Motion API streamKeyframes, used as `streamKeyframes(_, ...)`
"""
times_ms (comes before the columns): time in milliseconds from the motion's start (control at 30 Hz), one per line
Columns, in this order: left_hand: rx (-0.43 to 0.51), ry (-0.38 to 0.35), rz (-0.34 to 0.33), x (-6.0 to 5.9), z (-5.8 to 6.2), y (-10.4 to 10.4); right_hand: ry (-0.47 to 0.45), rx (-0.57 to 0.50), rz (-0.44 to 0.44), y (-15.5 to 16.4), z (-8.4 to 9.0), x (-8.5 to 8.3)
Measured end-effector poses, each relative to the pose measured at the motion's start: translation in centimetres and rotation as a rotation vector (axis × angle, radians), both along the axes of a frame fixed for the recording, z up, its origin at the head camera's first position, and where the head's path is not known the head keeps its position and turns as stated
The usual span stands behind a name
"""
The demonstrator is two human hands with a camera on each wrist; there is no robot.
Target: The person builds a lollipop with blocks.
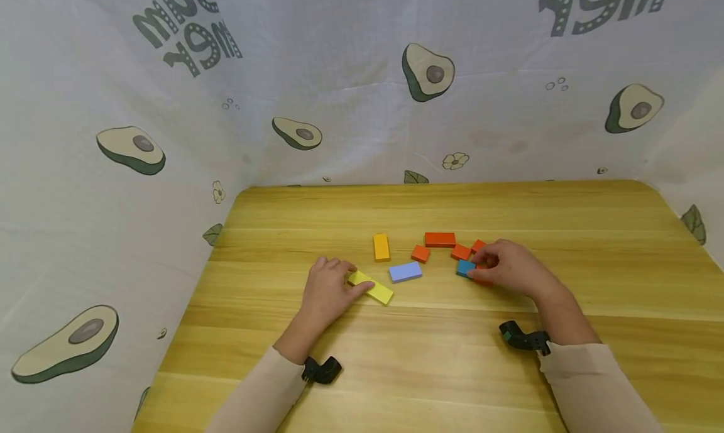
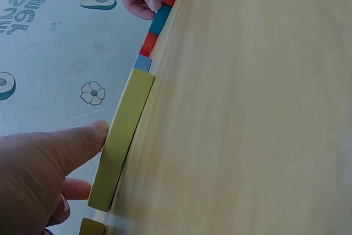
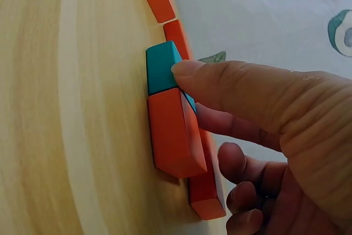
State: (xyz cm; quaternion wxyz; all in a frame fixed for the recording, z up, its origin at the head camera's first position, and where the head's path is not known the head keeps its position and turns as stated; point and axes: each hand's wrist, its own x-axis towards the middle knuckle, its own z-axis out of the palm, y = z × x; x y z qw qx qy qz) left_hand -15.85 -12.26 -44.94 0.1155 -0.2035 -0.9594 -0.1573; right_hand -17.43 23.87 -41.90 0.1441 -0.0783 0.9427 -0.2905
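My left hand point(image 1: 339, 283) rests on the wooden table point(image 1: 396, 364) and pinches the near end of a long yellow block point(image 1: 378, 290). In the left wrist view its thumb point(image 2: 82, 141) touches the edge of that yellow block point(image 2: 124, 130), with the fingers curled below. My right hand point(image 1: 483, 266) holds a teal block point(image 1: 464, 268). The right wrist view shows the thumb point(image 3: 220, 83) pressed on the teal block point(image 3: 160, 64), which butts against an orange block point(image 3: 173, 133), and the fingers curl behind.
Loose blocks lie between the hands: an orange-yellow block point(image 1: 381, 247), a light blue block point(image 1: 405, 271), a long orange block point(image 1: 440, 239) and small orange blocks point(image 1: 420, 253). Avocado-print cloth point(image 1: 362, 106) walls the table at the back and sides.
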Motion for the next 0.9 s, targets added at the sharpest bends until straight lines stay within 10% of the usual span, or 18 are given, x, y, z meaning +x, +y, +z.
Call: streamKeyframes(900,-0.038,-0.193,-0.289,3.5,0.3,3.6,0.05,0.019,0.009,-0.1,-0.8,0.6)
